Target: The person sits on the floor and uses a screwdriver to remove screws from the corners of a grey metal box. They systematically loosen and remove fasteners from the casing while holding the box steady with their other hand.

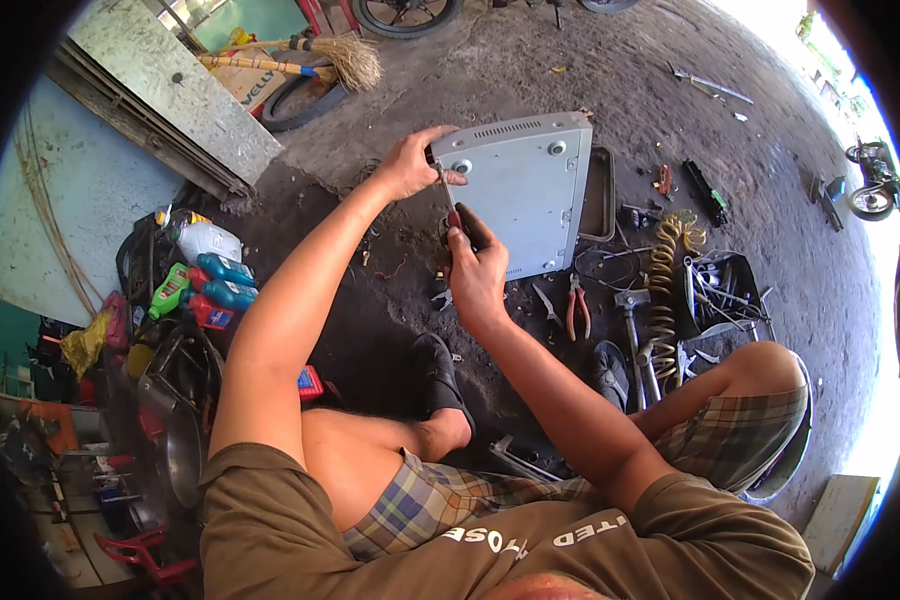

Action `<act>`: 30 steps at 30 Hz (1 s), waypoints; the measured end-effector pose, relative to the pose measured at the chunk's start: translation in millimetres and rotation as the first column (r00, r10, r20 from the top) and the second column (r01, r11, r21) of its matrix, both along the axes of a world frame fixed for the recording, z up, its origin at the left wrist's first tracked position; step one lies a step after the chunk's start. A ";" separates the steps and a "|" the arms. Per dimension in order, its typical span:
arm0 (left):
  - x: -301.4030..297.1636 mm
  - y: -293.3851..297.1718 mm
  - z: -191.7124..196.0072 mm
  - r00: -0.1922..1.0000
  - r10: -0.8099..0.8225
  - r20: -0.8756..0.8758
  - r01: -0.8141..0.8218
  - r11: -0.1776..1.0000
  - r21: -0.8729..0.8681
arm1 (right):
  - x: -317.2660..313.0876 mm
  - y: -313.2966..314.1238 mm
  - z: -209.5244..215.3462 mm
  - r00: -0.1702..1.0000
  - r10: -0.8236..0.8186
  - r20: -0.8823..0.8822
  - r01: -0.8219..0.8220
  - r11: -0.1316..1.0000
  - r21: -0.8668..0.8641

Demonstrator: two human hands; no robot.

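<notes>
A flat grey metal electronics case (520,195), like a disc player, is held tilted up in front of me with its underside and round feet facing me. My left hand (410,168) grips its upper left corner, fingers bent over the edge. My right hand (479,268) is closed round a screwdriver (454,216) with a red handle. The shaft points up along the case's left edge, close to my left fingers. Whether the tip sits in a screw is too small to tell.
Pliers (578,307), a hammer (632,308), a coiled yellow hose (662,290) and a black tool tray (722,290) lie to the right. Several bottles (225,268) stand at left. A dark metal tray (600,195) lies behind the case. A broom (345,65) rests at the far left.
</notes>
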State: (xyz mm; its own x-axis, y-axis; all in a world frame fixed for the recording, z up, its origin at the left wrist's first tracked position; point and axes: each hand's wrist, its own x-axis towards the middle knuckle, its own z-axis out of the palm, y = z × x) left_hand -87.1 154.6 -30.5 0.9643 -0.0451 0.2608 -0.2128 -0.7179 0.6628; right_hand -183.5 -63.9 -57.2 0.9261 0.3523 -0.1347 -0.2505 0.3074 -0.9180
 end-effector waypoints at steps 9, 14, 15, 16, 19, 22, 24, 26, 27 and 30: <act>0.9 0.7 -0.2 1.000 -0.006 -0.018 0.005 0.999 -0.042 | -5.7 -0.5 21.6 0.942 0.037 -0.334 0.046 0.971 0.236; 0.3 -1.1 -1.0 0.999 0.015 -0.046 -0.019 0.997 -0.068 | 6.5 0.2 17.7 0.773 0.302 -0.558 0.148 0.770 0.621; 0.4 -1.6 -1.7 0.999 0.018 -0.044 -0.021 0.998 -0.066 | 8.9 -0.5 16.0 0.708 0.400 -0.582 0.201 0.676 0.709; 0.0 -1.6 -1.4 0.998 0.030 -0.049 -0.033 0.998 -0.059 | 10.1 -1.1 15.5 0.707 0.421 -0.568 0.177 0.672 0.719; 1.3 -4.5 -4.2 0.998 0.066 -0.004 -0.066 0.998 -0.017 | 15.2 -3.9 12.0 0.778 0.346 -0.524 0.046 0.801 0.597; 0.3 -6.6 -2.9 0.997 0.083 0.007 -0.083 0.995 0.052 | 16.1 -4.3 11.9 0.999 0.043 -0.005 -0.044 0.996 -0.077; -1.7 -7.6 -0.3 0.997 0.083 -0.003 -0.083 0.996 0.034 | 15.3 -3.0 12.4 0.808 0.142 0.572 0.215 0.833 -0.510; -2.3 -8.9 2.4 0.997 0.074 -0.006 -0.074 0.997 0.022 | 13.4 -2.5 12.2 0.891 0.031 0.452 0.162 0.909 -0.383; -4.4 -8.5 3.8 0.998 0.060 0.007 -0.060 0.998 0.017 | 11.5 -1.9 11.8 0.993 -0.015 0.116 0.034 0.986 -0.163; -8.7 -8.7 2.4 0.998 0.067 0.015 -0.067 0.998 0.003 | 11.8 -2.6 8.5 0.997 -0.003 0.078 0.012 0.993 -0.114</act>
